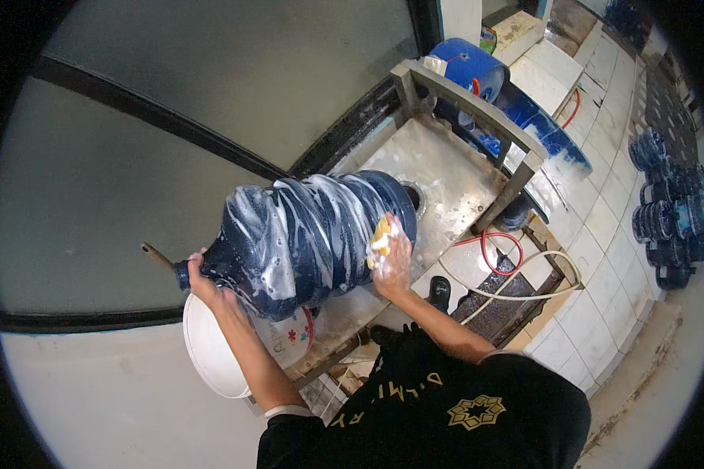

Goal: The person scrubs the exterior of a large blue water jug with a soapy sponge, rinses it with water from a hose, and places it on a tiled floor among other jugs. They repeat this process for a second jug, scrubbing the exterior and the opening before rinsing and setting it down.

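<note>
A large blue water jug (309, 238) lies on its side, streaked with white soap foam, its neck toward the left and its base toward the right. My left hand (203, 283) is closed round the neck. In my right hand (393, 266) is a yellow sponge (380, 238), pressed against the near side of the jug close to its base; foam covers my fingers. Beneath and beyond the jug is a wet metal work table (446, 176).
A white bucket (211, 352) stands below the jug's neck. Past the table's metal rail (477, 102) are a blue drum (469, 66) and a blue tub (547, 129). Hoses (524, 297) loop over the tiled floor. Several blue jugs (669, 211) are grouped at the far right.
</note>
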The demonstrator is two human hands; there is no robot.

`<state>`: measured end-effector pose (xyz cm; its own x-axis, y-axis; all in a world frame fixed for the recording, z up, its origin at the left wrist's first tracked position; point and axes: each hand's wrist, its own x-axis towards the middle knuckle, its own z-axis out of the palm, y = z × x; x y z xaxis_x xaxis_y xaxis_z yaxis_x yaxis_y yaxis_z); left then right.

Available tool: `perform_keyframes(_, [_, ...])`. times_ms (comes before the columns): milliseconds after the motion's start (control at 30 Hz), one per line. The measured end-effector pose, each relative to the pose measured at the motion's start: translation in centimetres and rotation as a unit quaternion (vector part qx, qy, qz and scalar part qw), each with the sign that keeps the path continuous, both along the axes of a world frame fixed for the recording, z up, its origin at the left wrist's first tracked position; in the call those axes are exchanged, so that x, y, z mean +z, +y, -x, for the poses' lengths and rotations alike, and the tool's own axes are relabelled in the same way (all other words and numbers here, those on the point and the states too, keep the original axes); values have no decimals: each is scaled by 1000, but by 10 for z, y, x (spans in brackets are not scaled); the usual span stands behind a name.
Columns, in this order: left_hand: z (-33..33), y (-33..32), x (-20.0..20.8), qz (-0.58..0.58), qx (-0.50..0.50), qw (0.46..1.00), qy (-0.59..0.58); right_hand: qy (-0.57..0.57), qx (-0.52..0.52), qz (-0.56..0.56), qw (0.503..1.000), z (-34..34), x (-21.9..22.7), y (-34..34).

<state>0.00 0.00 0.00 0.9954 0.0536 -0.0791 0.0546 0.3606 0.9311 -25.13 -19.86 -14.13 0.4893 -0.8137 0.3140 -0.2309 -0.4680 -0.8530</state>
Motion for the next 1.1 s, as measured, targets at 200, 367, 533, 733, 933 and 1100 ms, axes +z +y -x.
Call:
perform_keyframes(200, [-2, 13, 20, 40, -60, 996, -49, 222, 113, -165, 954, -83, -3, -105])
perform_keyframes(367, [-41, -15, 29, 22, 5, 997, -75, 126, 19, -27, 991, -123, -20, -138])
perform_keyframes(533, [-34, -7, 19, -9, 9, 1000, -27, -71, -98, -409, 904, -19, -53, -37])
perform_keyframes(733, [-42, 27, 1, -36, -17, 998, -37, -182, 42, -495, 848, -27, -99, -86])
perform_keyframes(933, [-67, 31, 2, -74, -75, 991, -78, -333, 338, -576, 666, -146, -152, -140])
perform_keyframes(1100, [-71, 44, 4, -192, 34, 981, -14, -228, 161, -763, 583, -93, -170, -42])
